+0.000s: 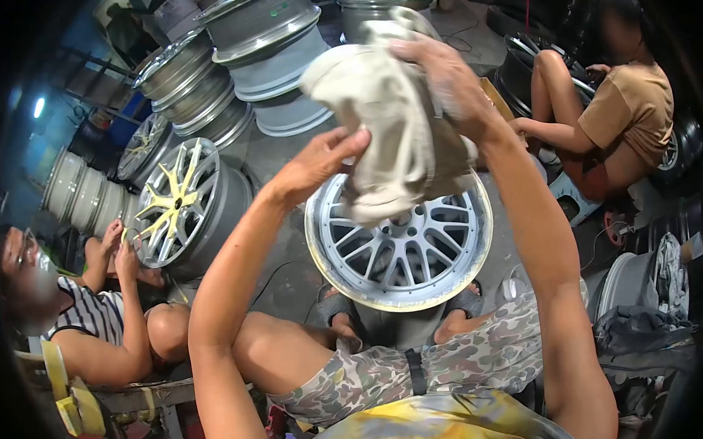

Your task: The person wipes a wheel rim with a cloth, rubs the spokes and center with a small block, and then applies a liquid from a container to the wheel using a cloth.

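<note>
A bunched beige cloth [383, 125], perhaps a garment, is held up in front of me with both hands. My left hand [322, 162] pinches its left side between thumb and fingers. Higher up, my right hand [443, 77] grips the cloth's upper right part, slightly blurred. Below the cloth lies a grey multi-spoke wheel rim [399, 253] with a yellowish strip along its edge, face up between my feet. The cloth hides the rim's upper part.
At left, a person in a striped top [99, 321] sits by a spoked rim [180, 202] with yellow tape on it. Stacked rims [265, 60] stand ahead. Another person in a brown shirt [626, 109] sits at right. Yellow tape rolls [79, 407] hang at lower left.
</note>
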Motion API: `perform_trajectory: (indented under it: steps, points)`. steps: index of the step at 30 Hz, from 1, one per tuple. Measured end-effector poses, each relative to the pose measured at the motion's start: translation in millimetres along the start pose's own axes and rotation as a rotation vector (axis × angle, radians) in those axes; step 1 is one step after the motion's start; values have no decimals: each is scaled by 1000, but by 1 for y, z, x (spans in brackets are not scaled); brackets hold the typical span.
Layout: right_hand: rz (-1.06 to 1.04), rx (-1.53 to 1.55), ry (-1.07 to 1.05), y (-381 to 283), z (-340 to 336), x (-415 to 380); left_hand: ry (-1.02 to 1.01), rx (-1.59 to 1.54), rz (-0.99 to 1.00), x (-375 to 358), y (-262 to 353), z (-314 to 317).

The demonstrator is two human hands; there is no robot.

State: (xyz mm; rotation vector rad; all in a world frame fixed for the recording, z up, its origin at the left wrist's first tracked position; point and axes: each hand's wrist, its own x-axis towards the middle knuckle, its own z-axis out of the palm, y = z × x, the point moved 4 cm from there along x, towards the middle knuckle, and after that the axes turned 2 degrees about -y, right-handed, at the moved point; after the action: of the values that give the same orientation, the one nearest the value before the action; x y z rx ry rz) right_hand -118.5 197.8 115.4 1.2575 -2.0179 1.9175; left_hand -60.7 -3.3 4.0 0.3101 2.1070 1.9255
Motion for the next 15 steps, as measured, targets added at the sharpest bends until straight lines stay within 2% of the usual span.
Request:
perform_trajectory:
  steps: [2, 3, 4, 5, 6, 8, 9, 10, 11, 12, 14, 15]
  points:
    - [25, 89, -67, -7, 35, 10, 134, -89, -1, -32, 32, -8]
    - [102, 78, -115, -1, 46, 12, 294, -89, -31, -48, 50, -20]
    - [177, 64, -166, 5, 56, 14, 547, -66, 11, -61, 50, -54]
    - [215, 74, -168, 10, 66, 12, 530, -81, 47, -87, 59, -81]
    - [282, 59, -280, 25, 74, 12, 638, -163, 114, -108, 57, -115]
    - [277, 48, -344, 56, 90, 1, 680, -322, 293, -142, 78, -135]
    - [228, -108, -359, 74, 92, -6, 670, -335, 300, -162, 83, -139]
    - [177, -264, -376, 93, 92, -15, 748, -387, 356, -174, 87, -135]
    - [184, -233, -349, 113, 90, -30, 764, -332, 331, -183, 83, -134]
    - [346, -206, -380, 129, 84, -48, 783, -277, 306, -192, 77, -137]
    - [300, -451, -227, 180, 57, -87, 907, 0, 177, -200, 36, -156]
    - [479, -520, -263, 201, 37, -107, 828, 80, 107, -194, 24, -152]
